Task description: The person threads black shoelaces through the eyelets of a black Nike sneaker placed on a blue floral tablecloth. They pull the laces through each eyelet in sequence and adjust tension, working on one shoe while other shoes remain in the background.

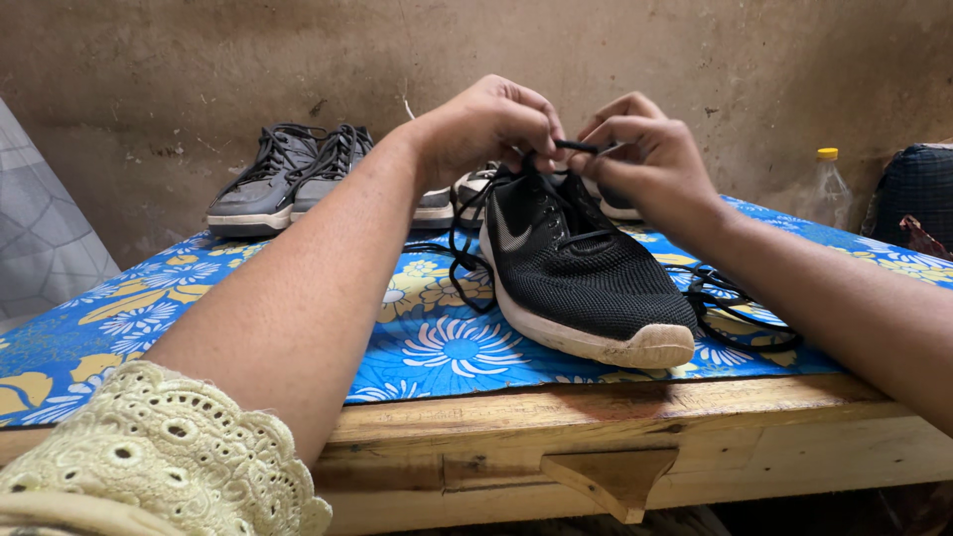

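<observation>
Black mesh sneaker (586,273) sits on the floral cloth (437,342), toe toward the table's near edge. Left hand (486,129) and right hand (650,159) pinch the black lace (576,146) above the eyelets. Lacing is partly done; loose lengths trail both sides.

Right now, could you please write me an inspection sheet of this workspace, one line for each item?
Surface: wooden table covered by a blue floral cloth.
Job's things: black mesh shoe with a white sole, toe towards the table edge; black lace stretched between both hands.
Clutter: grey pair of shoes at the back; loose black laces on the cloth; plastic bottle; dark checked bag.
Grippers: left hand and right hand both pinch the lace above the shoe.
Cables: nothing seen.
Surroundings: bare brownish wall behind the table.
</observation>
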